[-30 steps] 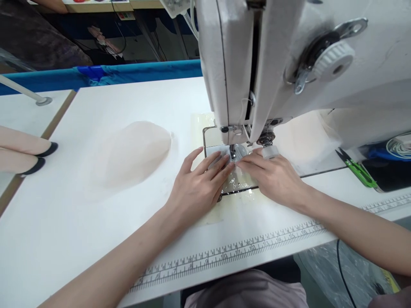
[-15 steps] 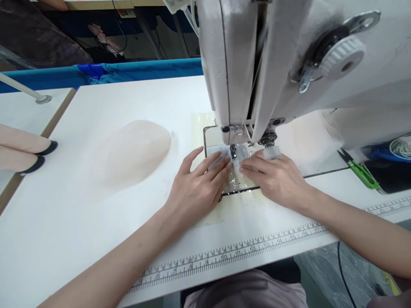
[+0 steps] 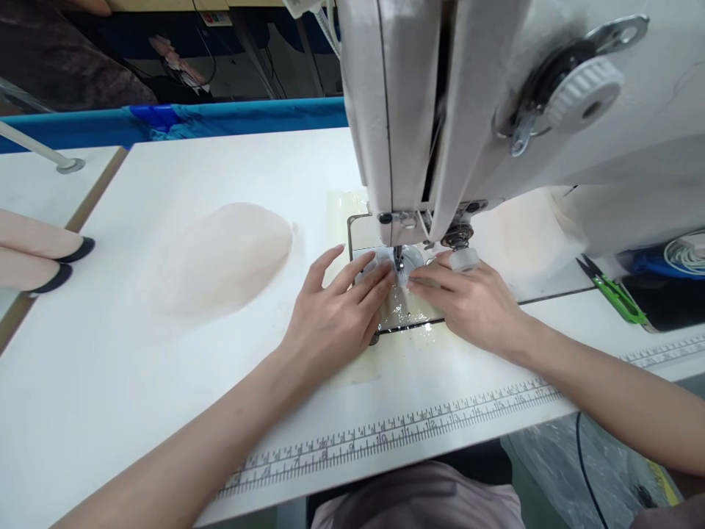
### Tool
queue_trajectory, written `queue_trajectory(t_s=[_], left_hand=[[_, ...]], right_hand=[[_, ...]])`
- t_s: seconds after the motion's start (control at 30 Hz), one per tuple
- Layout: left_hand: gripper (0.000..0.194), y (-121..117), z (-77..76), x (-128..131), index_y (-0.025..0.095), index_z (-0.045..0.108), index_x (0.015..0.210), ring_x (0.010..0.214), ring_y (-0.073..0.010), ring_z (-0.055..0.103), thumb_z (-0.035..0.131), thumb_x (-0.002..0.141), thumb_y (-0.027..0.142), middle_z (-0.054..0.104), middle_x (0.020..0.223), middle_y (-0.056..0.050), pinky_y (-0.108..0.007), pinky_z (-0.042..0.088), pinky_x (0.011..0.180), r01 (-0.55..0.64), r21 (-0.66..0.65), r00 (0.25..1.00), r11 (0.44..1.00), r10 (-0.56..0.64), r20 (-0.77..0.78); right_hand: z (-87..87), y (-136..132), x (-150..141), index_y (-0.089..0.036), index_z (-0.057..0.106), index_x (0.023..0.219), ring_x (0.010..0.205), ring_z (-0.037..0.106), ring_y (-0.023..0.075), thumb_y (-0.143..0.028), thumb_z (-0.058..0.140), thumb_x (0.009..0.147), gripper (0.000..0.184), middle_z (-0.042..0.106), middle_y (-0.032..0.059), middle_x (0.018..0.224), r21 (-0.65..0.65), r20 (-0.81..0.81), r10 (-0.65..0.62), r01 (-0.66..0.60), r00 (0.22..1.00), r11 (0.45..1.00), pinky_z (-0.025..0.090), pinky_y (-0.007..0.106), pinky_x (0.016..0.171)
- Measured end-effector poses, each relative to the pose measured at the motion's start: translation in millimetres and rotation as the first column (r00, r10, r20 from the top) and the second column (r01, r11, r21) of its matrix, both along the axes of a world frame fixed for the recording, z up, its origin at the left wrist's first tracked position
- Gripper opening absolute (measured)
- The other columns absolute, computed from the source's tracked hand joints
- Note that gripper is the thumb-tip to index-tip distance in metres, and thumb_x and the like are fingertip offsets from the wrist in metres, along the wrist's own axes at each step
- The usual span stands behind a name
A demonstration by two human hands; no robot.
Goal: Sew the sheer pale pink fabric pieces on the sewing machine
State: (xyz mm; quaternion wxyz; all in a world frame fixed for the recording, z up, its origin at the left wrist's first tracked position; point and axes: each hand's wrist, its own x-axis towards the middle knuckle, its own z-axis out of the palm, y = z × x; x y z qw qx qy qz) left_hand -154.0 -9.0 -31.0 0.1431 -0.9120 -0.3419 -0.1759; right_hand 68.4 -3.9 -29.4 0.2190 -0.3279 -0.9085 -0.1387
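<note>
The sewing machine (image 3: 440,110) stands over its metal needle plate, with the presser foot (image 3: 398,257) low between my hands. My left hand (image 3: 338,305) lies flat to the left of the foot, fingers spread, fingertips on a small translucent white piece (image 3: 366,266). To the right of the foot, my right hand (image 3: 474,297) has its fingers pressed together, their tips down on the plate; what they hold, if anything, is hidden. Clear shiny film (image 3: 405,312) covers the plate in front.
A sheer beige fabric piece (image 3: 236,257) lies on the white table at left. More pale fabric (image 3: 529,235) rests beneath the machine arm. Green thread snips (image 3: 614,290) lie beside a dark flat object (image 3: 669,301) at right. A ruler strip (image 3: 380,438) runs along the front edge.
The whole view has shifted slightly. Both hands keep nearly the same place beside the presser foot; my left fingers have moved very slightly. Nothing is visibly taken up or let go.
</note>
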Motion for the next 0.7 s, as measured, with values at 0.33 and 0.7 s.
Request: queue_trajectory(t_s=[0.33,0.7], left_hand=[[0.044,-0.4,-0.9,0.3,0.022,0.056,0.131,0.121,-0.029,0.057,0.048,0.089,0.012,0.064,0.126,-0.004,-0.057,0.037,0.106,-0.002,-0.065,0.999,0.998,0.005,0.05],[0.042,2.5,-4.2,3.2,0.018,0.056,0.131,0.124,-0.0317,0.054,0.046,0.09,0.016,0.06,0.131,-0.007,-0.06,0.034,0.108,-0.041,-0.094,0.995,0.995,0.049,0.082]], right_hand=[[-1.4,0.2,0.9,-0.015,0.071,0.092,0.089,0.064,0.0187,0.004,0.044,0.085,0.034,0.073,0.0043,0.101,0.006,-0.003,0.044,-0.044,0.999,0.999,0.048,0.036,0.084],[0.0,1.9,-1.5,-0.015,0.072,0.094,0.089,0.063,0.0178,-0.004,0.042,0.093,0.031,0.074,0.004,0.098,0.055,0.082,-0.024,0.02,0.996,0.998,0.046,0.034,0.09]])
